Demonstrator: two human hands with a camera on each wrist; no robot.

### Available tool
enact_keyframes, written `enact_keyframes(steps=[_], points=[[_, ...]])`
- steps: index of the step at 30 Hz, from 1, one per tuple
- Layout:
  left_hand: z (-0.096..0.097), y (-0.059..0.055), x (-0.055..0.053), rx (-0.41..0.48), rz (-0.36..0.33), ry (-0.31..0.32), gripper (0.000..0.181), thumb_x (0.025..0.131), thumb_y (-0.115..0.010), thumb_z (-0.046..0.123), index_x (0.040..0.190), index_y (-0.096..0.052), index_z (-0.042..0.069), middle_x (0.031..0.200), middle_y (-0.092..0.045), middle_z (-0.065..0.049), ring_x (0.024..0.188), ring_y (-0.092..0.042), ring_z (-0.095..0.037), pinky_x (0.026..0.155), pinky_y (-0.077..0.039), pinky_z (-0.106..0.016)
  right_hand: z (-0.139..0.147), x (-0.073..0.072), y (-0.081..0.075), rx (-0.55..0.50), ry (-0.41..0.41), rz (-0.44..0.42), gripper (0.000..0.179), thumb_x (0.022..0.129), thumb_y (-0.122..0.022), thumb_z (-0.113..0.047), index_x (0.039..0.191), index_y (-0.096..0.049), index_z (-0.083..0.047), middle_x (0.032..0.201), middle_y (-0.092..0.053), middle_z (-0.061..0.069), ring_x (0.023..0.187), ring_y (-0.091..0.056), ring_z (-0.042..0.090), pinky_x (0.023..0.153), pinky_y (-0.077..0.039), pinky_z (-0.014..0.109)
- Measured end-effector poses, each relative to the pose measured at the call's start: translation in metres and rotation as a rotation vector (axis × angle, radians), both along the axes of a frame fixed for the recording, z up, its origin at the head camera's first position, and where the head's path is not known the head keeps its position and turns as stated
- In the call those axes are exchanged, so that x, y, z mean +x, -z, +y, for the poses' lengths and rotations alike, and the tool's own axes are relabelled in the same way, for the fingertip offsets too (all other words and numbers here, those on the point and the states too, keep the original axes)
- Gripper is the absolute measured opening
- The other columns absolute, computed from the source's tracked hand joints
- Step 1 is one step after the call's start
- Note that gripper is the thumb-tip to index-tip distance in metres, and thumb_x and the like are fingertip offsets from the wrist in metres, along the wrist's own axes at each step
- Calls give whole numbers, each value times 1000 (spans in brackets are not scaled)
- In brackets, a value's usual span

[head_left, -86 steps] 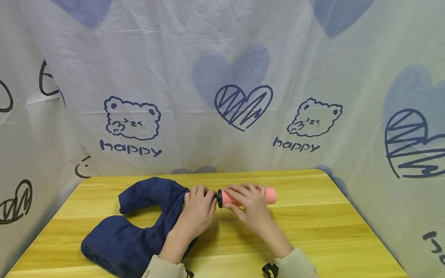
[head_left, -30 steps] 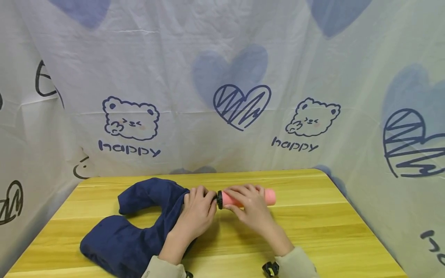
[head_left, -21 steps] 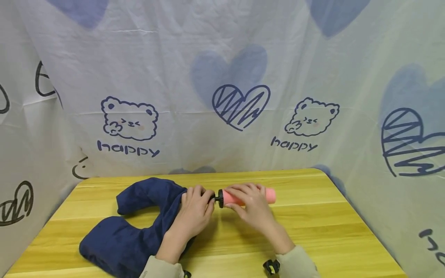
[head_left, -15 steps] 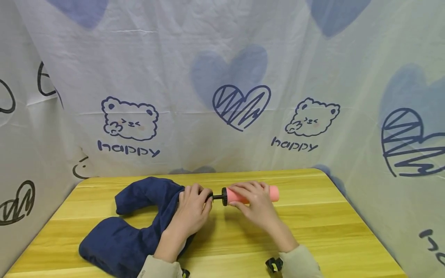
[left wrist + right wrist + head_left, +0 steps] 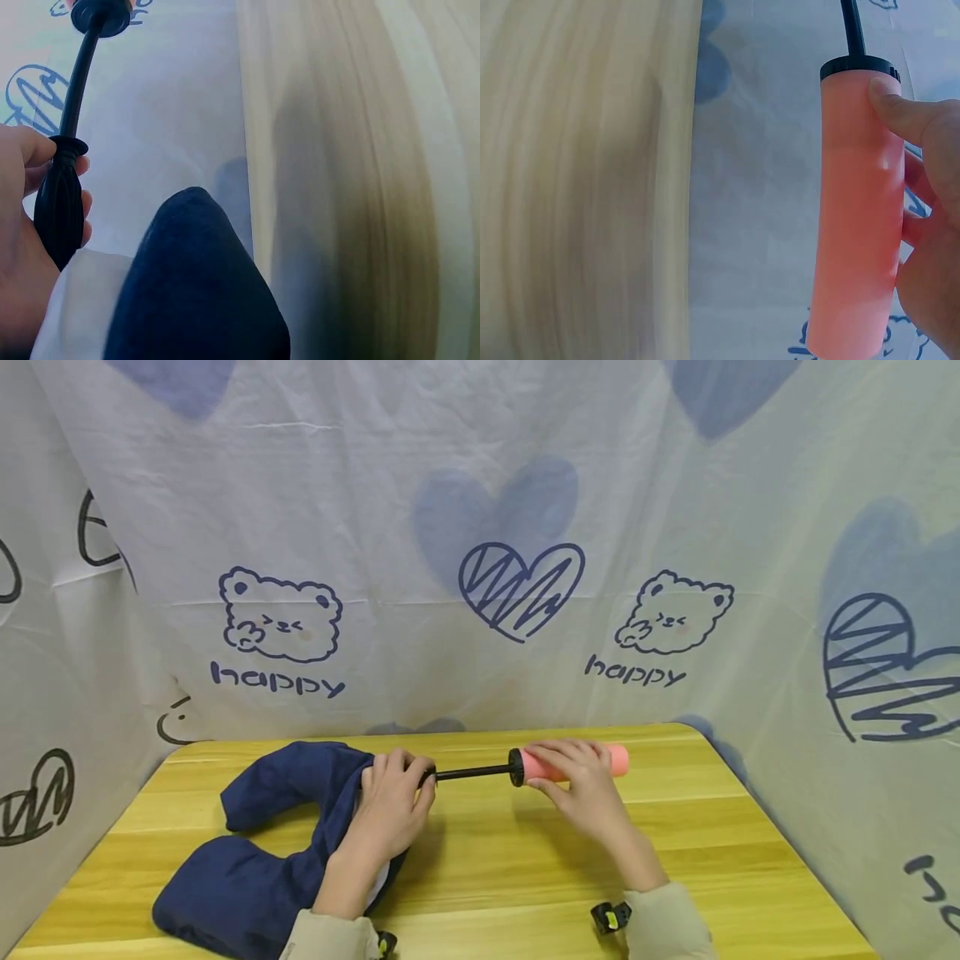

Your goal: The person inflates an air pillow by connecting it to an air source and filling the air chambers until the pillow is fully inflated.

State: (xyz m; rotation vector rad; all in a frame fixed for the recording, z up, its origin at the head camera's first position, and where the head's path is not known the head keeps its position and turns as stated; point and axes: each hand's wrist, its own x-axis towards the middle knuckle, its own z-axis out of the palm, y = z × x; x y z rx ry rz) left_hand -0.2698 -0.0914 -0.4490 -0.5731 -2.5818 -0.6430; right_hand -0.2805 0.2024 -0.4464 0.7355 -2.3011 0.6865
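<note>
Plainly pink, the pump (image 5: 859,217) bares a black rod (image 5: 853,28).

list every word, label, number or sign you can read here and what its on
"happy": under the left bear drawing on the back sheet
"happy": under the right bear drawing, same sheet
Lettering at the head view's right edge: cut off, not readable whole
Black strokes on the left sheet: no word readable
Pink cylinder and navy pillow: no lettering visible
</note>
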Motion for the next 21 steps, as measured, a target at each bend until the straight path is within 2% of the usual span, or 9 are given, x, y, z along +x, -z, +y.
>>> enact_keyframes(steps=[4,8,12,17,21], points=[[3,2,0,-6,-5,6,17,108,-56,20,117,-68,12,109,-52,-8,96,-41,-29,83,-28,-44,-4,0,1,2,-20,37,46,79,-90,-17,123,-76,-11,126,-72,7,117,-62,35,102,-31,62],[19,5,3,-35,-22,20,19,110,-52,21,117,-67,12,109,-51,-8,97,-40,-29,84,-29,-44,-24,3,4,39,-40,124,44,79,-89,-22,120,-78,-10,120,-74,7,111,-64,34,95,-35,61],[30,11,5,-53,1,18,17,109,-53,21,113,-67,13,108,-51,-8,97,-42,-29,83,-31,-44,-40,7,8,55,-44,203,44,76,-89,-25,117,-79,-10,116,-76,7,106,-65,33,89,-37,59],[35,15,8,-61,31,41,16,109,-53,20,111,-67,12,106,-51,-8,95,-42,-28,80,-31,-41,-51,10,13,40,-68,227,45,76,-89,-27,116,-80,-10,115,-76,7,103,-64,32,87,-36,59],[35,15,9,-58,26,54,16,109,-53,20,111,-66,12,106,-50,-8,95,-42,-27,79,-30,-41,-54,11,16,32,-69,209,45,77,-88,-27,117,-79,-10,117,-76,6,104,-64,32,88,-36,59]])
